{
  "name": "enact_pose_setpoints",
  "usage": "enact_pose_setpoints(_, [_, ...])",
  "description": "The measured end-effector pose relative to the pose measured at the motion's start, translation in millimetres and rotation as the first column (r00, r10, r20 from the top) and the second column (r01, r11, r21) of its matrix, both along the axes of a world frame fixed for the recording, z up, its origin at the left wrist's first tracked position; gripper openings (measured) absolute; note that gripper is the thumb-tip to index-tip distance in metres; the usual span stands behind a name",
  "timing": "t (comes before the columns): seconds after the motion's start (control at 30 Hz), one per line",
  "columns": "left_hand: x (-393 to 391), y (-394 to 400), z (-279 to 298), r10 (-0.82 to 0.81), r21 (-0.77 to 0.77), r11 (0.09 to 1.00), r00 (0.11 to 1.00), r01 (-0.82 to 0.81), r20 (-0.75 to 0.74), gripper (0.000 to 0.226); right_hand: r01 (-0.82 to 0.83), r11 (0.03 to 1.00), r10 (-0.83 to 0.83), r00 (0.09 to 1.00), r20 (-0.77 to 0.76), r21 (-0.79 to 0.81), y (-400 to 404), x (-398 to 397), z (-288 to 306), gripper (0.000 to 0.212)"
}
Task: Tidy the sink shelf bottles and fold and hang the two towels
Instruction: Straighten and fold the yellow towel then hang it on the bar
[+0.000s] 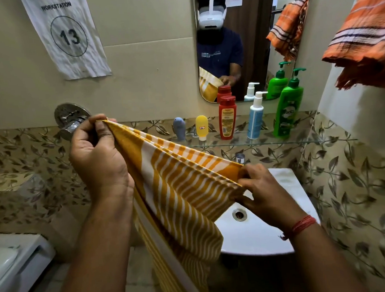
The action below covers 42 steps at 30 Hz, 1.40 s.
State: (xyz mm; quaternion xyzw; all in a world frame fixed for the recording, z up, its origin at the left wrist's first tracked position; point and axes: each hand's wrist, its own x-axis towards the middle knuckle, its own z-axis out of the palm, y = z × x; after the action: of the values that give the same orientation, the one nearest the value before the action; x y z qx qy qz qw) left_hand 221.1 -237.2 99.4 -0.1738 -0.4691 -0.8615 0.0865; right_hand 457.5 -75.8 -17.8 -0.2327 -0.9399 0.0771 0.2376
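A: Holding what, and how?

B: Yellow towel [180, 191], pinched at two top corners. Left hand [98, 155] at nine o'clock, raised higher, fingers curled tight over stacked edges. Right hand [263, 191] at four o'clock, lower, thumb and fingertips clamped on the other corner. Stretched taut between them, probably to line up the layers for a fold; the rest hanging down toward six o'clock, in front of the sink [258, 236].

A: Other towel?

B: Orange towel [360, 38], up at two o'clock, draped high by the wall. Looks loosely bunched, so likely not yet folded; what it hangs from lies out of view.

A: Bottles?

B: Five, upright in a row on the glass shelf [320, 141] at one o'clock: grey tube [179, 128], small yellow bottle [202, 127], red bottle [227, 117], white pump bottle [255, 116], green pump bottle [287, 109]. Shortest to tallest, left to right, apparently tidied already.
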Motion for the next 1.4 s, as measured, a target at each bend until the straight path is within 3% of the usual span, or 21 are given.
enact_pose_setpoints(0.13, [5.8,0.7,5.5,0.024,0.013,1.000,1.000,-0.024,0.004,0.020,0.073,0.997,-0.078,0.956,-0.283,-0.027,-1.9,3.3,-21.7,0.028])
enact_pose_setpoints(0.23, [6.8,1.2,5.2,0.001,0.026,1.000,1.000,0.000,-0.022,0.020,0.124,0.984,-0.155,0.952,-0.265,-0.129,5.0,8.3,-33.9,0.021])
enact_pose_setpoints(0.37, [12.1,5.4,0.1,0.000,-0.005,1.000,1.000,0.000,-0.026,0.020,-0.081,0.901,-0.011,0.978,-0.210,-0.426,16.3,13.5,-35.8,0.011])
enact_pose_setpoints(0.5, [4.5,6.0,-6.9,0.013,-0.014,1.000,1.000,-0.013,0.001,0.023,-0.192,0.803,-0.060,0.916,-0.398,-0.564,15.2,26.5,-17.7,0.042])
enact_pose_setpoints(0.57, [-6.1,6.1,-9.6,0.035,-0.030,0.999,0.999,-0.035,0.010,0.021,-0.264,0.795,-0.107,0.825,-0.555,-0.546,12.6,37.0,4.1,0.046])
enact_pose_setpoints(0.63, [-14.3,7.8,-12.5,0.060,-0.059,0.997,0.998,-0.058,0.032,0.022,-0.274,0.838,-0.082,0.791,-0.606,-0.471,12.7,46.7,31.9,0.043])
enact_pose_setpoints(0.7, [-19.8,10.7,-18.8,0.071,-0.102,0.993,0.995,-0.064,0.070,0.023,-0.204,0.918,0.021,0.881,-0.473,-0.340,12.0,53.9,58.9,0.032])
enact_pose_setpoints(0.77, [-22.1,14.3,-28.4,0.060,-0.155,0.987,0.994,-0.046,0.091,0.021,-0.137,0.964,0.025,0.899,-0.438,-0.226,12.1,63.0,83.9,0.026])
enact_pose_setpoints(0.87, [-23.8,18.1,-37.0,0.054,-0.198,0.980,0.991,-0.030,0.119,0.021,-0.154,0.966,0.037,0.877,-0.479,-0.207,4.9,70.8,108.9,0.019])
enact_pose_setpoints(0.93, [-25.9,20.8,-38.5,0.039,-0.196,0.980,0.990,-0.012,0.134,0.020,-0.190,0.948,0.045,0.873,-0.485,-0.254,0.2,70.3,116.3,0.030])
enact_pose_setpoints(1.0, [-25.8,23.3,-38.1,0.017,-0.186,0.983,0.991,0.007,0.131,0.021,-0.176,0.942,0.002,0.855,-0.519,-0.286,2.8,71.2,117.7,0.021])
enact_pose_setpoints(1.2, [-20.0,27.5,-38.5,-0.022,-0.184,0.982,0.996,0.038,0.090,0.019,-0.003,0.996,-0.023,0.959,-0.283,-0.090,8.7,88.1,127.8,0.027])
enact_pose_setpoints(1.33, [-18.2,30.8,-36.7,-0.058,-0.200,0.977,0.996,0.069,0.062,0.020,0.004,0.996,-0.034,0.940,-0.338,-0.089,12.6,83.5,138.0,0.018])
enact_pose_setpoints(1.4, [-19.0,33.3,-38.8,-0.057,-0.205,0.976,0.996,0.070,0.067,0.019,0.037,0.996,-0.057,0.966,-0.252,-0.086,16.0,76.6,132.9,0.021])
